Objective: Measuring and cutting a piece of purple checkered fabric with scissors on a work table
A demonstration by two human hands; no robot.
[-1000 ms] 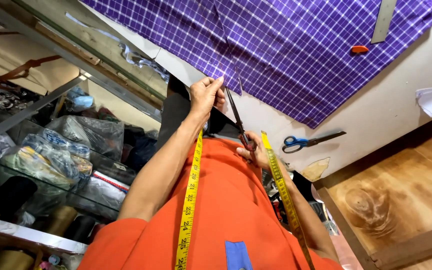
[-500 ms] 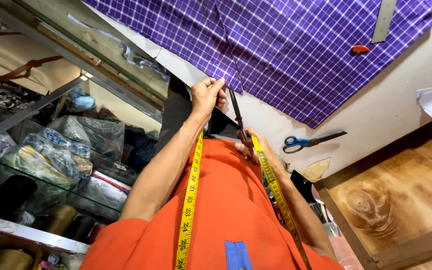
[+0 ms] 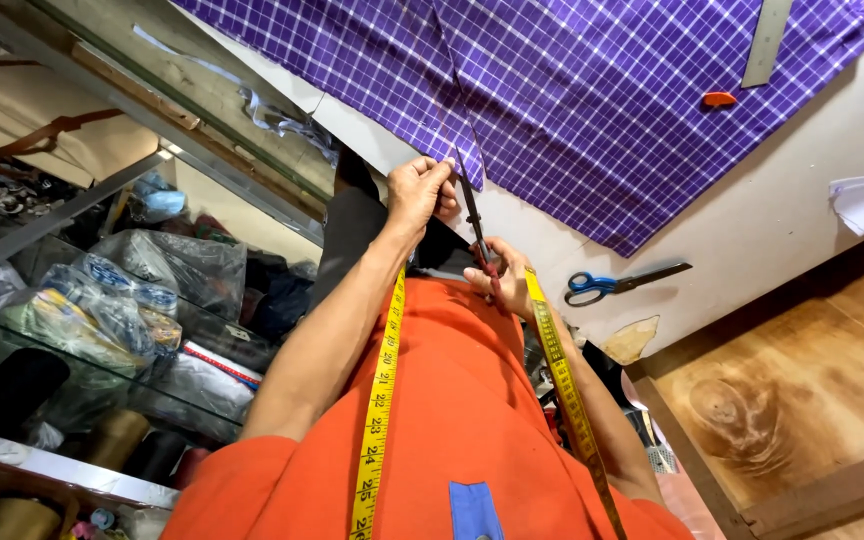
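Left hand [image 3: 420,190] pinching the near edge of one purple checked cloth [image 3: 572,90]; right hand [image 3: 500,280] clamped on dark-bladed scissors [image 3: 474,225] at that edge. Second, blue-handled scissors [image 3: 612,283] near the white table's [image 3: 782,220] near edge; one yellow tape measure [image 3: 380,400] around the neck

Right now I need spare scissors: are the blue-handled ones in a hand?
No, the blue-handled scissors lie alone on the white table, clear of both hands.

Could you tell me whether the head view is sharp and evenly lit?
Head view: wide-angle, tilted, edges bent; purple checked cloth and white table bright and sharp; left hand and right hand on dark scissors crisp; glass shelves dimmer, with reflections.
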